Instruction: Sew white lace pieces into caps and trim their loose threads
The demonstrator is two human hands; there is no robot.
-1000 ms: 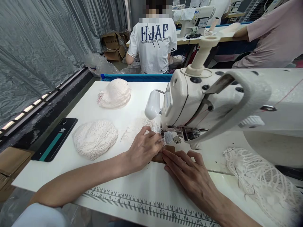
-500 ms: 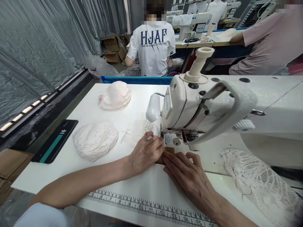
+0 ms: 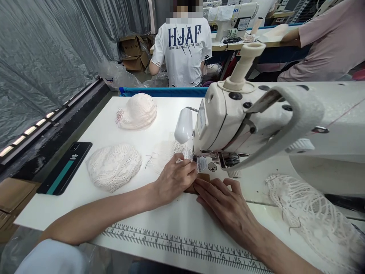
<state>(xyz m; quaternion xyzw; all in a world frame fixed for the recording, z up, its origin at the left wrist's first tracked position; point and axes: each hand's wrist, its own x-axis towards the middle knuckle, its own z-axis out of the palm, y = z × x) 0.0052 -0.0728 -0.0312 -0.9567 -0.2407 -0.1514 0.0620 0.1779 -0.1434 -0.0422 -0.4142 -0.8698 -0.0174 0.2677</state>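
My left hand (image 3: 177,178) is closed in a pinch beside the presser area of the white sewing machine (image 3: 242,118), on the edge of a piece of white lace (image 3: 184,149). Its fingertips are partly hidden. My right hand (image 3: 225,199) lies with fingers stretched out and pressed down close to the left one. Under its fingertips is a flat brown piece (image 3: 204,177), perhaps card or tape, on the machine bed. The needle and the lace edge at it are hidden behind my left fingers.
Left on the white table (image 3: 159,217) are a lace cup (image 3: 114,167), a pale pink cup (image 3: 139,110) and a black phone-like case (image 3: 65,167). More white lace (image 3: 310,217) lies at right. A printed ruler (image 3: 182,245) runs along the front edge. Two people sit beyond.
The view has tilted slightly downward, so the scene sits a little higher at the back. Both hands keep nearly the same place and grip by the machine.
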